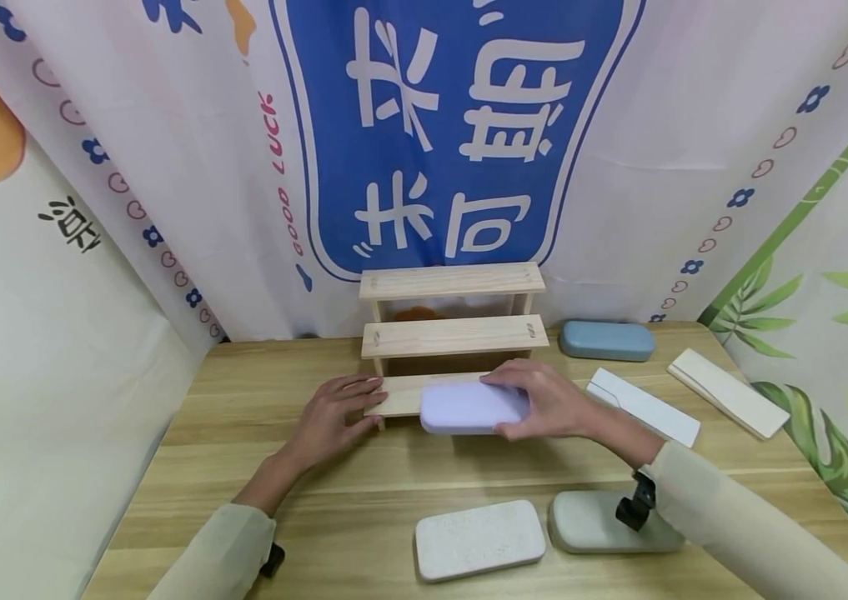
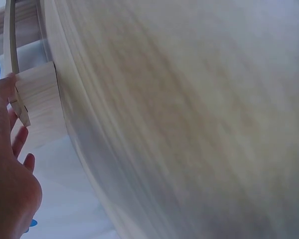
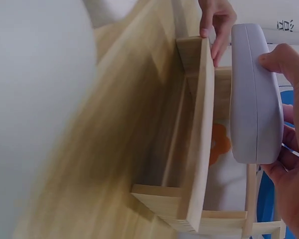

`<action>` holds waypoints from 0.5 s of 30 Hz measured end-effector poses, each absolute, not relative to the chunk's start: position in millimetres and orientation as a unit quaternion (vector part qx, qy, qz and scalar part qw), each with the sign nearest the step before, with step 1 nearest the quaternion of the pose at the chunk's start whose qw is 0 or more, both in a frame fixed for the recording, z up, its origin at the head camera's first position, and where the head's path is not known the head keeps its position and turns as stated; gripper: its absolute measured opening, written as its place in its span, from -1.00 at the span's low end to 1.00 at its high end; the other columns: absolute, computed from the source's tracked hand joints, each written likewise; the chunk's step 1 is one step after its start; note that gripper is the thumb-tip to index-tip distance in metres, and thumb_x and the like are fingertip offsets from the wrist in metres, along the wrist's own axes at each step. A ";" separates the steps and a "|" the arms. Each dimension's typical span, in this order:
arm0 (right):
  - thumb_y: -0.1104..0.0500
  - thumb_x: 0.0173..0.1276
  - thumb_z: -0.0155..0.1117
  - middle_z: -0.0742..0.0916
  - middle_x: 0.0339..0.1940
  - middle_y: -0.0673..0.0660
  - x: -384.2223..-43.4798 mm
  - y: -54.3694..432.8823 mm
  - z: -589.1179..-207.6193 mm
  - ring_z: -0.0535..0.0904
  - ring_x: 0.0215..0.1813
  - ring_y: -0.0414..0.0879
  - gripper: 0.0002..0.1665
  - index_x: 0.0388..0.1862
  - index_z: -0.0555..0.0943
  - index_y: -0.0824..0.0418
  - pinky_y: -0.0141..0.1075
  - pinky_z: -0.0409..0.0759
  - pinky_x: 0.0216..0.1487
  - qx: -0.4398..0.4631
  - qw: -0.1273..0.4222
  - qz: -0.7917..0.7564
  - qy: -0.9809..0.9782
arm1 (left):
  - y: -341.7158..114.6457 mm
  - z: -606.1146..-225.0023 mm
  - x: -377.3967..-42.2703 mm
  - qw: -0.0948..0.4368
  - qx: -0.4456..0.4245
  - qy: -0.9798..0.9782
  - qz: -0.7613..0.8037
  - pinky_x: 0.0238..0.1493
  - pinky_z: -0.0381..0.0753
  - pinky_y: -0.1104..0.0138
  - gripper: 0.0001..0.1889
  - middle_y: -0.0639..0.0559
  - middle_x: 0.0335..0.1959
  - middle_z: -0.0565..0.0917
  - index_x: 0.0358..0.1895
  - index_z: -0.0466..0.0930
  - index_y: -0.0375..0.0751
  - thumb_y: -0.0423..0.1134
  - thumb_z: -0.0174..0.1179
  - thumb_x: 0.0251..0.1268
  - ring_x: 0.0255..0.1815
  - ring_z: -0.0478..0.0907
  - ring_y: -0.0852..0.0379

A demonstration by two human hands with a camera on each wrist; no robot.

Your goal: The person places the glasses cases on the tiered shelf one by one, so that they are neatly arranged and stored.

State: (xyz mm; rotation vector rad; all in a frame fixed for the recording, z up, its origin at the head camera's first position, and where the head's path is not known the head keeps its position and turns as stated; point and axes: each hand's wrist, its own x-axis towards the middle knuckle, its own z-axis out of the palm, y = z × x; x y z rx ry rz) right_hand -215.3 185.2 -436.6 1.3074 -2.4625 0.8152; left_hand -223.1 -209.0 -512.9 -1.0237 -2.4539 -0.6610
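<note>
The right hand (image 1: 544, 404), thumb and fingers parted, grips a pale-lilac, rounded oblong case (image 1: 469, 408) — just above the lowest board (image 1: 403, 395) of a three-tier pale-wood stand (image 1: 454, 336). The left hand (image 1: 337, 412) pinches the board's nearest end. Placing seems underway — next calls for level lowering.

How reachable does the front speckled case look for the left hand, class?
Probably yes: the left hand would need to let go of the lowest shelf, but only tabletop seems to lie between it and the speckled case.
</note>
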 end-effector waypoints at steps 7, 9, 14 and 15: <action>-0.05 -0.02 0.66 0.83 0.03 0.16 -225.1 182.7 -427.3 0.76 -0.02 -0.02 -0.22 0.18 0.76 0.29 -0.22 0.77 -0.12 0.452 0.133 0.277 -0.837 | -208.7 -510.5 -222.1 0.185 -0.357 -0.885 -0.234 0.42 0.49 -0.20 -0.56 -0.08 0.32 0.70 0.17 0.80 -0.14 -0.21 0.59 0.20 0.36 0.61 -0.20; -0.03 -0.02 0.66 0.83 0.03 0.17 -227.9 182.0 -425.5 0.76 -0.01 -0.01 -0.24 0.17 0.75 0.30 -0.19 0.78 -0.11 0.454 0.136 0.277 -0.836 | -208.6 -509.9 -221.9 0.182 -0.354 -0.887 -0.233 0.42 0.49 -0.20 -0.56 -0.07 0.32 0.70 0.17 0.80 -0.13 -0.21 0.58 0.21 0.37 0.61 -0.20; -0.02 -0.03 0.66 0.83 0.03 0.17 -233.3 179.9 -417.5 0.75 0.01 0.01 -0.23 0.18 0.75 0.29 -0.15 0.78 -0.09 0.447 0.135 0.283 -0.838 | -208.7 -510.4 -222.1 0.178 -0.351 -0.889 -0.232 0.42 0.48 -0.23 -0.55 -0.08 0.34 0.68 0.20 0.79 -0.13 -0.19 0.57 0.23 0.36 0.61 -0.23; -0.03 -0.03 0.66 0.83 0.03 0.17 -234.5 179.3 -415.9 0.75 0.02 0.01 -0.23 0.19 0.75 0.29 -0.15 0.78 -0.09 0.446 0.136 0.284 -0.838 | -208.7 -510.8 -222.2 0.178 -0.352 -0.889 -0.232 0.41 0.48 -0.23 -0.55 -0.08 0.34 0.68 0.20 0.78 -0.14 -0.19 0.57 0.24 0.35 0.61 -0.24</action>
